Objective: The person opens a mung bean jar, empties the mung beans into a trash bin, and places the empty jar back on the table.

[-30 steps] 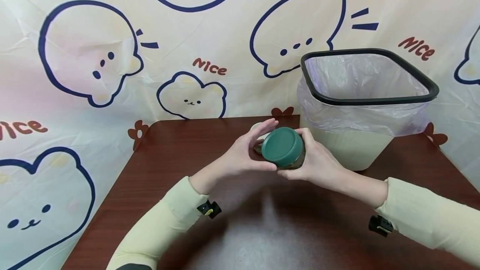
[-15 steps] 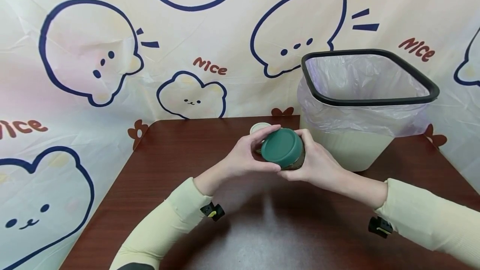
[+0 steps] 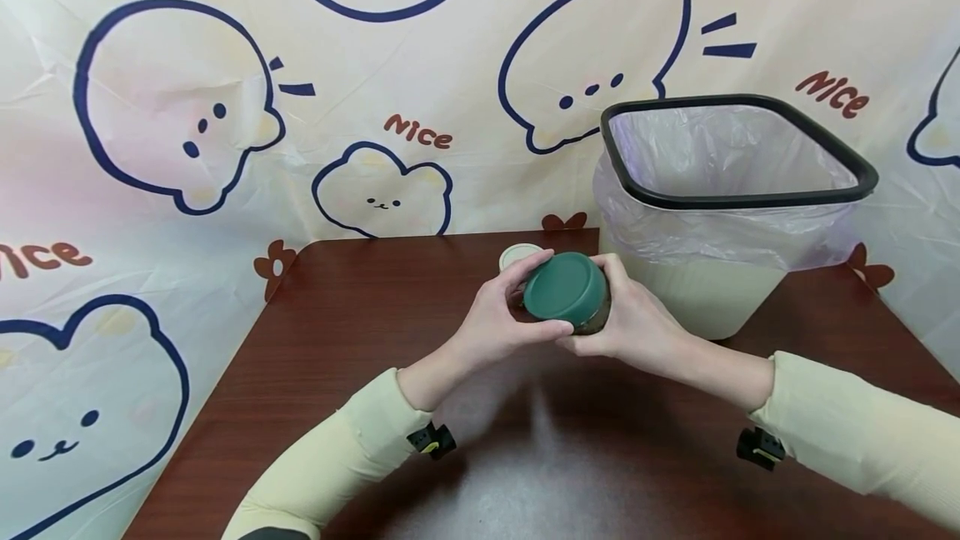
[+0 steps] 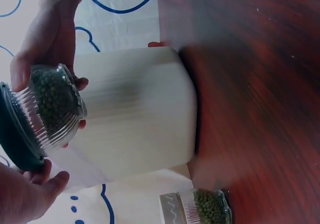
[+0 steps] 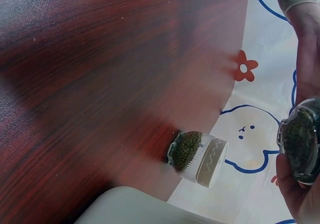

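A clear ribbed glass jar (image 4: 55, 103) partly filled with small green beans is held up between both hands, tilted, with its green lid (image 3: 564, 287) on. My left hand (image 3: 491, 315) grips the lid, thumb at the near side and fingers at the far side. Around the glass body from the right, my right hand (image 3: 637, 315) holds the jar. Behind the left fingers stands a second jar (image 5: 192, 156) of green beans with a pale lid (image 3: 519, 255); the head view hides most of it.
A pale bin (image 3: 697, 290) with a black rim and a translucent liner stands right of the hands on the dark wood table (image 3: 360, 307). A printed cloth (image 3: 450, 65) hangs behind the table.
My left fingers, spread apart around the lid earlier, have come in against it, and the left wrist has shifted slightly right. The right hand and the jar stay almost in place.
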A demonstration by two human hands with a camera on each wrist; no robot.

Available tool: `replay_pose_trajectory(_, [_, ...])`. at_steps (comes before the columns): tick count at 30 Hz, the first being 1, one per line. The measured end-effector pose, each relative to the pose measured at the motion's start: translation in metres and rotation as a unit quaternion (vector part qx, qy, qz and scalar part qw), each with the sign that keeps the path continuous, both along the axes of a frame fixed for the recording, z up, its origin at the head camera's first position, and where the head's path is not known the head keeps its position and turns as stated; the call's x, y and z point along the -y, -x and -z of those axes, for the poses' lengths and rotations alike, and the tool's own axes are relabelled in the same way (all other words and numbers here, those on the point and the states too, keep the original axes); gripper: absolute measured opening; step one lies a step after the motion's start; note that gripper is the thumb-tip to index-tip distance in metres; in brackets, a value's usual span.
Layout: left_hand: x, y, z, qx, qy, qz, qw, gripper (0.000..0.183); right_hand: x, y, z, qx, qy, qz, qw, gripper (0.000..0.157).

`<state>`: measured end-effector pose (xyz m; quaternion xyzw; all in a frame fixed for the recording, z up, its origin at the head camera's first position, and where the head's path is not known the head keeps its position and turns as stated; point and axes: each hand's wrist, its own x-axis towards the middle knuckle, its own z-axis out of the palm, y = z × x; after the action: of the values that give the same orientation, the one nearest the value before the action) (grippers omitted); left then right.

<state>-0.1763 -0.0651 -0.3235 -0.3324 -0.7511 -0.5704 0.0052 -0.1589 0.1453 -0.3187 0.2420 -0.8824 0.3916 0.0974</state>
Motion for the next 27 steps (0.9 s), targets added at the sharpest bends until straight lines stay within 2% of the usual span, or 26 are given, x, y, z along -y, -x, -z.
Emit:
replay_pose_trajectory(3, [0.0, 0.001, -0.001, -0.011, 0.017, 0.003, 0.9998, 0.085, -0.001, 0.0, 0.0, 0.004, -0.001, -0.004, 1.0, 0.085])
replay_pose_trajectory(6, [0.003, 0.005, -0.002, -0.027, 0.03, 0.022, 0.9989, 0.09, -0.002, 0.0, -0.001, 0.008, -0.001, -0.007, 1.0, 0.085])
replay_pose_trajectory(13, [0.009, 0.021, -0.005, -0.033, 0.027, 0.121, 0.9917, 0.092, -0.003, -0.001, -0.002, 0.01, 0.001, -0.003, 1.0, 0.085])
replay_pose_trajectory(17, [0.009, 0.025, -0.005, -0.036, 0.01, 0.158, 0.9867, 0.091, -0.002, -0.001, -0.003, 0.012, 0.002, -0.01, 1.0, 0.086])
replay_pose_trajectory(22, [0.008, 0.024, -0.002, -0.03, -0.012, 0.15, 0.9881, 0.087, -0.001, -0.002, -0.003, 0.018, 0.002, -0.016, 1.0, 0.086])
replay_pose_trajectory(27, [0.004, 0.017, 0.001, -0.007, -0.023, 0.101, 0.9946, 0.083, -0.001, -0.002, -0.003, 0.018, 0.007, -0.012, 1.0, 0.085])
